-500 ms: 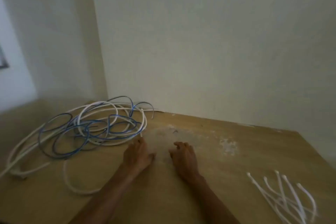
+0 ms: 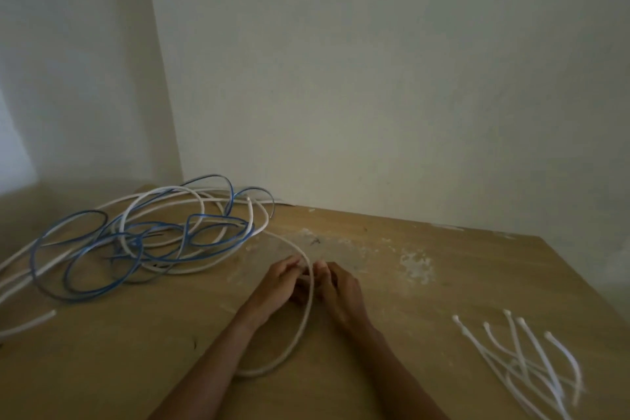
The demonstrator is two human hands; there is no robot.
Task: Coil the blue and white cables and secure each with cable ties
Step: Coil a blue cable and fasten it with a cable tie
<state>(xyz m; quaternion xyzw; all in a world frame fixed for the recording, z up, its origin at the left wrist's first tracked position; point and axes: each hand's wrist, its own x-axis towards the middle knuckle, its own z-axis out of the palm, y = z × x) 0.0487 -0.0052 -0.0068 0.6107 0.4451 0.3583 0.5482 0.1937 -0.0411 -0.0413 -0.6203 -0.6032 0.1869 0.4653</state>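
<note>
While the blue cable [image 2: 208, 178] is lying tangled at the far left corner of the bench [image 2: 443, 286], the left hand [image 2: 279, 283] and right hand [image 2: 339, 291] are pinching the white cable [image 2: 309, 310] mid-bench, its loop reaching toward the near edge; cable ties [image 2: 531, 361] are lying by the right edge.

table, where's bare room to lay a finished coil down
The widest bare patch of the table is between the right hand and the cable ties. Another lies near left, between the cable tangle and the left hand and forearm. It is crowded far left under the tangle, and in the middle, where both hands hold the white cable.
</note>
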